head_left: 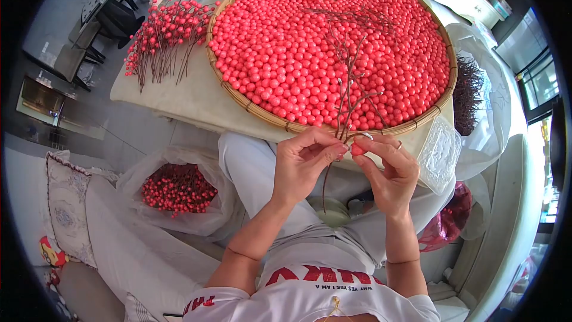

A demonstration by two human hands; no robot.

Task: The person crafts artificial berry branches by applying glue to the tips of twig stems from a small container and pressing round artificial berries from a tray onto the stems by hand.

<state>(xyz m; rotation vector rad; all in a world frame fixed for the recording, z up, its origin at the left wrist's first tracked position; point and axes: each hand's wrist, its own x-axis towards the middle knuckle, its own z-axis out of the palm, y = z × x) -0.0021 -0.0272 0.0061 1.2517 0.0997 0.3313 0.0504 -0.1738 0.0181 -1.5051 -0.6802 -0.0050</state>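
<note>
Just in front of the tray's near rim, my left hand (pixel 305 164) is closed, its thumb and fingers pinching a thin brown artificial branch (pixel 347 104). The branch's bare twigs reach up over the berries, and its stem hangs down below my hand. My right hand (pixel 390 173) is closed too, pinching a red artificial berry (pixel 358 149) beside a bent, white-tipped twig of this branch. Whether the berry touches the tip I cannot tell. Beyond both hands lies a round woven bamboo tray (pixel 262 118) heaped with loose red berries (pixel 286 65). Several bare twigs (pixel 357 19) rest on the heap.
Finished berry stems (pixel 167 36) lie left of the tray on the covered table (pixel 185 110). A plastic bag (pixel 134 182) of berry stems (pixel 179 191) stands lower left. To the right are dark bare stems (pixel 468 95) in clear plastic and a clear plastic packet (pixel 440 155).
</note>
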